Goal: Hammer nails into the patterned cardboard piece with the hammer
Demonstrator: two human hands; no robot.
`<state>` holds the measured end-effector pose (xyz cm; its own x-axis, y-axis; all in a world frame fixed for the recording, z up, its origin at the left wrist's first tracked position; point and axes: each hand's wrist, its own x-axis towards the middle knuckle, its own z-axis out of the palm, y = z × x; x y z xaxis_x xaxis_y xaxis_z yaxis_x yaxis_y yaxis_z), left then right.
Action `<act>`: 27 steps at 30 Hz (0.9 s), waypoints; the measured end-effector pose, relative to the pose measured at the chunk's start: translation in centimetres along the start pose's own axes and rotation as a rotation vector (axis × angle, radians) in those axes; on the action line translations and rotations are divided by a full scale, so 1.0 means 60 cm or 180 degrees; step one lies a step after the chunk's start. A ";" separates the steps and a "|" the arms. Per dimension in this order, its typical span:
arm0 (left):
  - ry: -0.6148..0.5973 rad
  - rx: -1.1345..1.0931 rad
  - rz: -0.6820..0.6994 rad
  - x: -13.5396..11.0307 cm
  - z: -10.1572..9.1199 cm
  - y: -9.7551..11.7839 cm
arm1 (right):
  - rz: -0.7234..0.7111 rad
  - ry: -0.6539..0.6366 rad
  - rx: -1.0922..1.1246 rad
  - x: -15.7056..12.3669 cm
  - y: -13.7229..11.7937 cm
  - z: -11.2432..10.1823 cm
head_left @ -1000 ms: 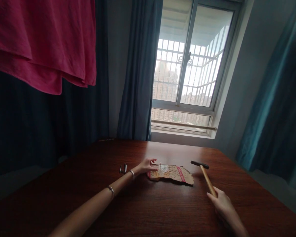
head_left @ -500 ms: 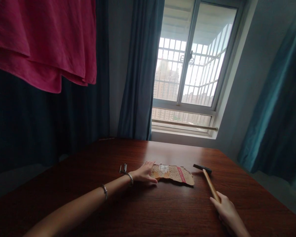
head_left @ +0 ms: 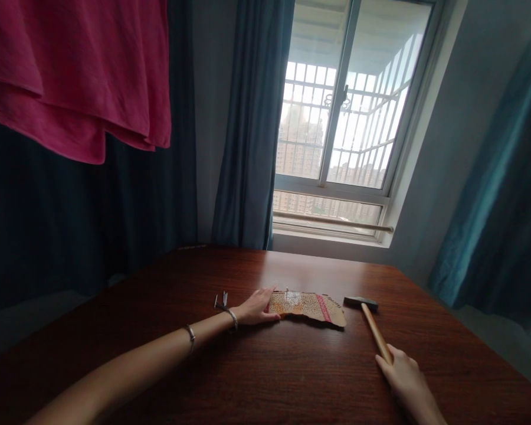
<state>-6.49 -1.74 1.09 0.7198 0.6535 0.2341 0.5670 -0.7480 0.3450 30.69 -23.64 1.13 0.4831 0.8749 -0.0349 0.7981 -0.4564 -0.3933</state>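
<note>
Nearest, my right hand (head_left: 405, 378) is closing around the wooden handle of a hammer (head_left: 376, 333); its dark head is pointing away from me, to the right of a patterned board (head_left: 312, 310) and apart from it. The board is lying on the brown table (head_left: 248, 378). My left hand (head_left: 255, 307) is covering its left end, thumb and fingers spreading wide; whether they are pinching it, I cannot tell. Just beside my fingers, one thin nail (head_left: 287, 293) is standing upright near the board's far edge. Loose nails (head_left: 225, 298) are lying left of my hand. Beyond, a blue curtain (head_left: 252, 130) is hanging beside the window (head_left: 305, 159).
</note>
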 end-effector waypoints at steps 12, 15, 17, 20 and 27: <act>0.0111 0.0103 -0.0021 0.000 0.012 -0.011 | -0.0101 0.0686 -0.1098 -0.044 -0.032 0.005; 0.0123 0.0126 -0.0032 0.002 0.016 -0.014 | -0.0113 0.1049 -0.1241 -0.051 -0.042 0.008; 0.0126 0.0114 -0.0046 0.002 0.016 -0.014 | -0.0228 0.1386 -0.1249 -0.051 -0.063 0.006; 0.0123 0.0062 -0.0073 0.001 0.013 -0.011 | -0.0747 0.1513 -0.0942 -0.041 -0.116 0.004; 0.0050 0.0078 -0.0066 -0.002 0.008 -0.005 | -0.2001 0.0949 -0.0142 0.024 -0.253 0.047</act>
<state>-6.55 -1.69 0.53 0.7015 0.6705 0.2414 0.5915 -0.7367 0.3276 18.24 -15.01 4.47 -0.0022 0.8964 0.4433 0.9697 0.1101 -0.2179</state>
